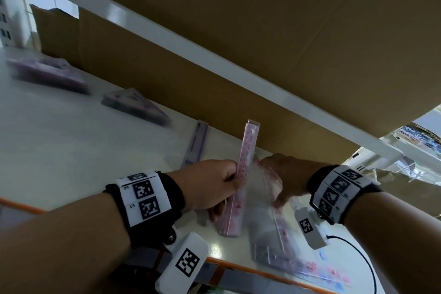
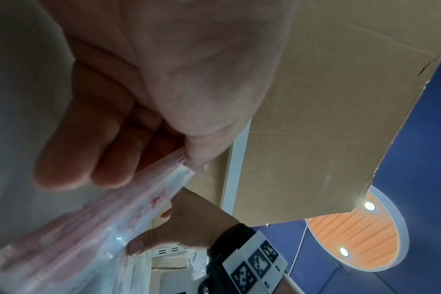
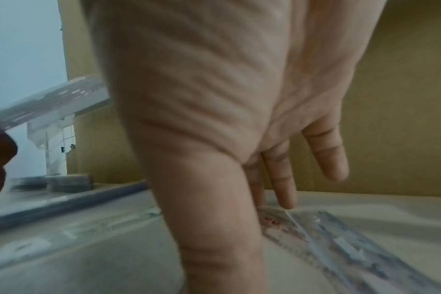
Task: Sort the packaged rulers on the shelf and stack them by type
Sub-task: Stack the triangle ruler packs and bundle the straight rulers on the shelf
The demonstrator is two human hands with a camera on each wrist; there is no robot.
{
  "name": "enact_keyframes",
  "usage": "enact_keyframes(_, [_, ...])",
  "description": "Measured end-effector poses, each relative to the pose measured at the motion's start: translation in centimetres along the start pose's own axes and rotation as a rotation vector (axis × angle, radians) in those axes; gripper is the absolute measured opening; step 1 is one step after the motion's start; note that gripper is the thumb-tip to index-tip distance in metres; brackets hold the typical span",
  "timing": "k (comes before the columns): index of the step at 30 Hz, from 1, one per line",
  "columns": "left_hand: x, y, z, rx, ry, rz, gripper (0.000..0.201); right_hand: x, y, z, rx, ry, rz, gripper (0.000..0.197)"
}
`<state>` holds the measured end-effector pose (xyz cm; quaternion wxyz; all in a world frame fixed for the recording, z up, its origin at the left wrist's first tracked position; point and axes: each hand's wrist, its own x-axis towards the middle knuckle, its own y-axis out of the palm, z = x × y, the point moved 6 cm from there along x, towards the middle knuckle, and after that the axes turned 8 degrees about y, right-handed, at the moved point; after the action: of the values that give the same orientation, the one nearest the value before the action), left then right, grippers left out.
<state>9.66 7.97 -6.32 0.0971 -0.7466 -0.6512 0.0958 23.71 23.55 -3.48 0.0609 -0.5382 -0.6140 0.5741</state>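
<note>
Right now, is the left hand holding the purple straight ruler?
No, the left hand grips a bundle of pink packaged straight rulers, while the purple straight ruler lies untouched on the white shelf.

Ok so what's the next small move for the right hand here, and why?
Probably pinch the pink ruler packet lying under its straight fingers and lift it onto the bundle of pink rulers the left hand grips, since both look the same type.

Pink packaged rulers upright on shelf (purple ones flat)
</note>
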Motion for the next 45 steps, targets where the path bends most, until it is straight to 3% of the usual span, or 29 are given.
enact_keyframes(3, [0.0, 0.0, 0.1, -0.003, -0.021, -0.006, 0.021, -0.2, 0.4, -0.5, 0.066, 0.0, -0.051, 0.1])
enact_keyframes(8, [0.1, -0.1, 0.1, 0.015, -0.014, -0.011, 0.018, -0.7, 0.4, -0.9, 0.087, 0.031, -0.022, 0.091])
enact_keyframes(11, [0.2, -0.2, 0.0, 0.048, 0.015, -0.012, 0.017, -0.7, -0.4, -1.3, 0.211, 0.035, -0.048, 0.074])
enact_keyframes(16, [0.2, -0.1, -0.1, 0.044, 0.028, -0.02, 0.019, -2.0, -1.8, -3.2, 0.678, -0.093, -0.123, 0.03])
enact_keyframes(19, [0.2, -0.1, -0.1, 0.055, 0.03, -0.007, 0.019, -3.6, -3.0, -4.2, 1.064, -0.157, -0.158, 0.026])
enact_keyframes(23, [0.1, -0.1, -0.4, 0.07, 0.072, 0.007, 0.018, -6.0, -6.0, -5.2, 1.359, -0.244, -0.309, 0.034])
enact_keyframes(27, [0.1, -0.1, -0.4, 0.105, 0.074, 0.013, 0.02, -8.0, -8.6, -4.2, 1.543, -0.37, -0.422, 0.015])
enact_keyframes(30, [0.0, -0.1, -0.5, 0.088, 0.077, 0.032, 0.017, -8.2, -9.0, -1.8, 1.52, -0.408, -0.428, 0.011])
enact_keyframes(35, [-0.1, -0.4, -0.7, 0.053, 0.1, 0.0, 0.02, -7.4, -8.9, 1.0, 1.348, -0.31, -0.516, 0.013])
enact_keyframes(39, [-0.1, -0.7, -0.9, 0.021, 0.125, -0.063, 0.02, -7.3, -8.6, 1.7, 1.331, -0.275, -0.441, 0.007])
enact_keyframes(45, [-0.5, -0.8, -1.5, 0.04, 0.164, -0.078, 0.025, -8.7, -9.0, 1.9, 1.237, -0.248, -0.515, 0.01])
